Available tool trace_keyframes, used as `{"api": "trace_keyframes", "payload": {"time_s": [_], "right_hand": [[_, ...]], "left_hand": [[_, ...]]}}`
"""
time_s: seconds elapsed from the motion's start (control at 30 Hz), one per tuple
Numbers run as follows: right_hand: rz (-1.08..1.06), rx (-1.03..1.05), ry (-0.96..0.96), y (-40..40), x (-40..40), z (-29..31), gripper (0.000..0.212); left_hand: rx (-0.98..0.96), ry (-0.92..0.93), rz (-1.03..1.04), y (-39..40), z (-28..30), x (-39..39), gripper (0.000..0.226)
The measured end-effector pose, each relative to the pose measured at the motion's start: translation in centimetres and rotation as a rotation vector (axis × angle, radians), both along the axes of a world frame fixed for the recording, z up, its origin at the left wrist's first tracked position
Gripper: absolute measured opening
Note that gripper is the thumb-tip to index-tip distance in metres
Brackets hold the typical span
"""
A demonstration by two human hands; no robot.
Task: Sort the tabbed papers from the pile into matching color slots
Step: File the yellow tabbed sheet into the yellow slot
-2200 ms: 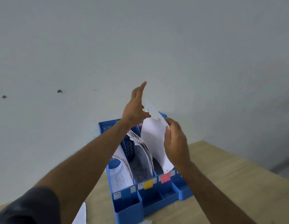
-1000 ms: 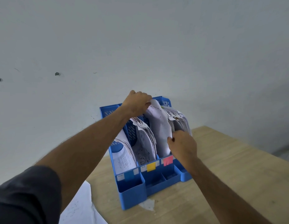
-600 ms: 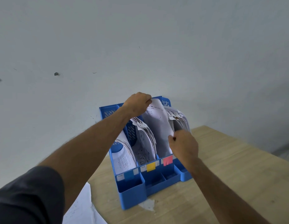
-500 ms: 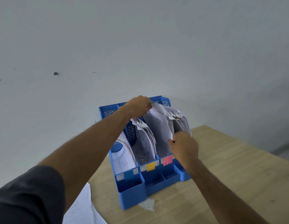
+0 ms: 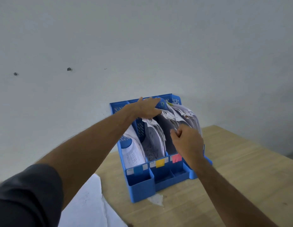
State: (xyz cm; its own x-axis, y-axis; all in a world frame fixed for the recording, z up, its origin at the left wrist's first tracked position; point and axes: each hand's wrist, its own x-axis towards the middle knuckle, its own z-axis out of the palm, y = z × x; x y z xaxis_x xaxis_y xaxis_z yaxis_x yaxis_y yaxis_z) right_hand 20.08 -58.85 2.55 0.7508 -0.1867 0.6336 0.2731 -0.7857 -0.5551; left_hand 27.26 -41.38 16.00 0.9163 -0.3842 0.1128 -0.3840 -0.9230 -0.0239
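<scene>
While the left hand (image 5: 148,108) lies flat, fingers straight, on the papers (image 5: 180,115) in a blue organizer (image 5: 141,185) on the tabletop (image 5: 232,177), the right hand (image 5: 187,142) curls by the pink-tabbed slot (image 5: 176,158). Whether it pinches a sheet is unclear.

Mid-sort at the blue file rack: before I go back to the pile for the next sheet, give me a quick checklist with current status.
1. Sheet seated in the slot marked by the pink tab: cannot tell; the right hand covers that spot.
2. Right hand free of paper: cannot tell; its fingers are curled at the edges of the papers in the pink slot.
3. Left hand steadying the blue file rack: ok; it lies flat across the top of the dividers.
4. Slot labels readable: ok; blue tab, yellow tab and pink tab all show.
5. Paper pile within reach: ok; it lies on the wooden table near the left arm.
</scene>
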Motion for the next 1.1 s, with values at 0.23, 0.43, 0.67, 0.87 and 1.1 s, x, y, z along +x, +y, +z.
{"api": "trace_keyframes", "payload": {"time_s": [0.23,0.43,0.67,0.87,1.1], "right_hand": [[0.318,0.063,-0.183,6.9,-3.3,1.6,0.043],[0.578,0.142,-0.206,15.1,-6.2,1.2,0.043],[0.747,-0.061,0.395,23.8,-7.7,-4.9,0.033],[0.638,-0.256,0.545,24.7,-7.8,-8.6,0.065],[0.639,-0.055,0.478,24.5,-6.8,-10.3,0.030]], "left_hand": [[-0.488,-0.412,-0.150,7.0,-2.6,-9.1,0.032],[-0.848,-0.424,0.140,16.4,-7.2,-17.4,0.013],[-0.650,-0.020,0.671,29.0,-16.8,-22.8,0.042],[-0.526,0.140,0.914,31.9,-21.8,-24.0,0.121],[-0.793,-0.081,0.840,31.2,-21.6,-23.8,0.054]]}}
